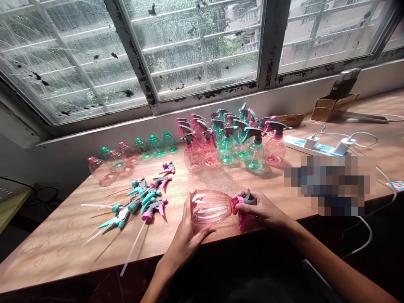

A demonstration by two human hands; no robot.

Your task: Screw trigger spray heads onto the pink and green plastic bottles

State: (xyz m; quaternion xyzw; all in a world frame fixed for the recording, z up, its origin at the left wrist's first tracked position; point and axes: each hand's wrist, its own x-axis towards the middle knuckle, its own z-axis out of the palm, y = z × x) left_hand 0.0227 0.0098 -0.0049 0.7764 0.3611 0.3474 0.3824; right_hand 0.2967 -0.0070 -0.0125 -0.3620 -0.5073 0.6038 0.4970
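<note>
A clear pink spray bottle point(212, 207) lies on its side in the air just over the table's front edge, its base to the left. My left hand point(188, 229) cups the base, fingers behind it and thumb along the near side. At the neck, my right hand point(256, 209) is closed around the grey and pink trigger head point(240, 202), which sits on the bottle's mouth. Part of the trigger is hidden by my fingers. Left of my hands lies a pile of loose trigger heads point(148, 215), pink-grey and teal-grey, with thin white tubes.
Several open bottles point(128, 156), pink and green, stand at the back left. Bottles with trigger heads point(227, 147) are grouped behind my hands, near the window wall. A power strip point(318, 146) with cables and a cardboard box point(331, 105) occupy the right side of the wooden table point(57, 235).
</note>
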